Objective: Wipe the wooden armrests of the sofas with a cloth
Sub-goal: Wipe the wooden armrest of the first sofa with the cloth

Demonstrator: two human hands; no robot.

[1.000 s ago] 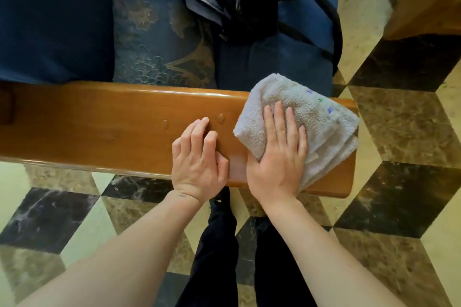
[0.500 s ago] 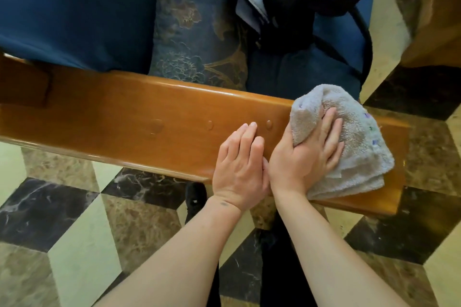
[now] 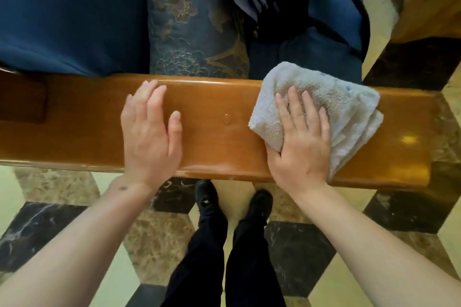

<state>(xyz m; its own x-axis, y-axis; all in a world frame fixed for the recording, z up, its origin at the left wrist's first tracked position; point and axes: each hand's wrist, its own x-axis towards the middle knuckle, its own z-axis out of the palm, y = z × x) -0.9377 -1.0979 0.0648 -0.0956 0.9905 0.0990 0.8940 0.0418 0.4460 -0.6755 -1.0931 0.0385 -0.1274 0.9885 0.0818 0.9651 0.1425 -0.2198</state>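
A glossy wooden armrest [image 3: 219, 132] runs across the middle of the view, its free end at the right. A folded grey cloth [image 3: 349, 112] lies on its right part. My right hand [image 3: 301, 144] presses flat on the cloth, fingers spread over it and thumb against its left edge. My left hand [image 3: 149, 132] rests flat on the bare wood to the left, a clear gap away from the cloth, holding nothing.
Beyond the armrest are a dark blue sofa cushion [image 3: 62, 12], a patterned cushion [image 3: 194, 32] and a dark bag with white fabric [image 3: 294, 0]. Another wooden piece [image 3: 429, 0] stands at the top right. My legs and shoes [image 3: 232, 207] stand on the marble tile floor [image 3: 62, 232].
My left hand has slid left along the armrest, away from my right hand. My right hand has flattened on the cloth after bunching it. The view has shifted.
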